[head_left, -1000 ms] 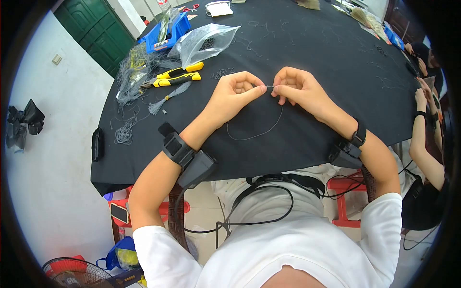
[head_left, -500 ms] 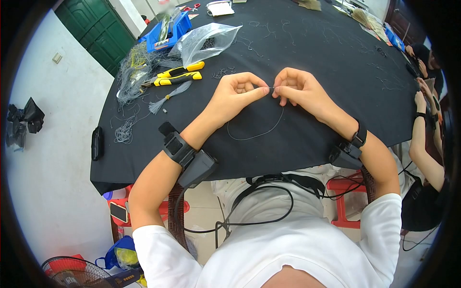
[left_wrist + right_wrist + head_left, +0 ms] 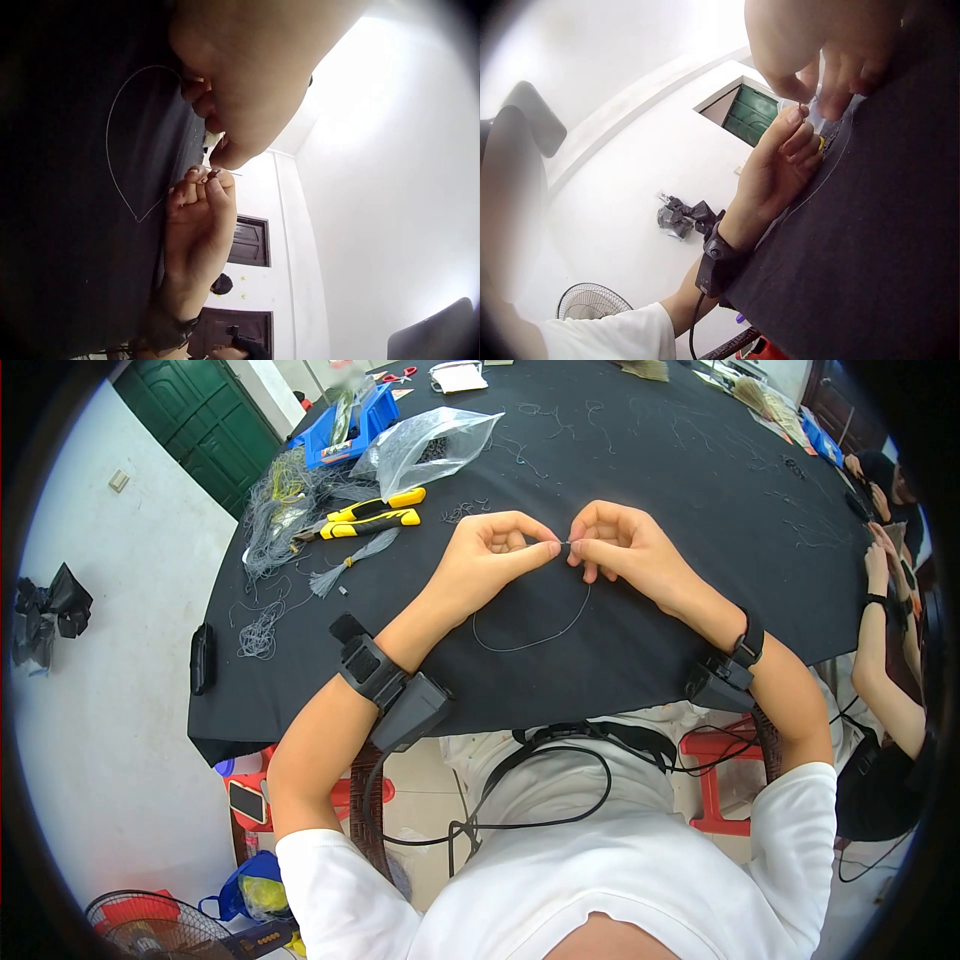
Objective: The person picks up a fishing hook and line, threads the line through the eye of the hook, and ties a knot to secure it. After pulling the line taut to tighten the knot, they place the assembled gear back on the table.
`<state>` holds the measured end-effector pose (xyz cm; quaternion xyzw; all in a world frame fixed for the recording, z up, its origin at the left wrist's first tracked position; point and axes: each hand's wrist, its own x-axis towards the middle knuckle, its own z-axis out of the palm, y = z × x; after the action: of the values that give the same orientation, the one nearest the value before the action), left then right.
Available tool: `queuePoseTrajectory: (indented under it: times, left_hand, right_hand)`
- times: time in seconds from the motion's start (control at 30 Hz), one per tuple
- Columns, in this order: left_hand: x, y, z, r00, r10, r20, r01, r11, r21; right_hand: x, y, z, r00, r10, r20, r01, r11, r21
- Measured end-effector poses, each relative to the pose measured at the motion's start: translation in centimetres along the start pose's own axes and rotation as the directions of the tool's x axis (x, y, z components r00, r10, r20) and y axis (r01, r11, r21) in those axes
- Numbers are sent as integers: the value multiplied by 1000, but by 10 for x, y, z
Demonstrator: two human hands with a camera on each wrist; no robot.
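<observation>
Thumb and forefinger of my left hand (image 3: 495, 550) pinch a thin grey line (image 3: 520, 649) over the black-covered table. Close opposite, my right hand (image 3: 635, 555) pinches the line too, and a short stretch spans the small gap between the fingertips. The rest of the line hangs below in a wide loop, which also shows in the left wrist view as a pale curve (image 3: 107, 135). In that view a short end sticks out past the right hand's fingertips (image 3: 216, 180). What lies inside the pinches is hidden by the fingers.
Left of the hands lie yellow-and-black pliers (image 3: 370, 526), a tied grey bundle of line (image 3: 350, 563) and a tangled heap of line (image 3: 275, 510). Behind them are a clear plastic bag (image 3: 430, 445) and a blue bin (image 3: 375, 415). Other people's arms (image 3: 890, 680) are at the right.
Both hands have shifted very slightly to the right since a second ago, still pinching the line. Over the last half second they have hardly moved.
</observation>
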<state>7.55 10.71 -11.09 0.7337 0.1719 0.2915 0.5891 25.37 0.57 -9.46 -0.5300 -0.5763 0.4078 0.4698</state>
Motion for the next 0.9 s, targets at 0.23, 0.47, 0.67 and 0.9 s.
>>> queuePoseTrajectory:
  times: [0.23, 0.47, 0.67, 0.9]
  left_hand:
    - [1, -2, 0, 1000, 10, -1, -10, 1000, -5]
    - [0, 1, 1, 1000, 6, -11, -6, 1000, -7]
    - [0, -1, 0, 1000, 3, -6, -3, 1000, -6]
    - [0, -1, 0, 1000, 6, -1, -6, 1000, 8]
  right_hand:
    - [0, -1, 0, 1000, 17, 8, -17, 1000, 14]
    - [1, 1, 0, 1000, 11, -3, -11, 1000, 13]
    - [0, 0, 0, 1000, 13, 7, -13, 1000, 6]
    - [0, 1, 0, 1000, 16, 24, -16, 1000, 3]
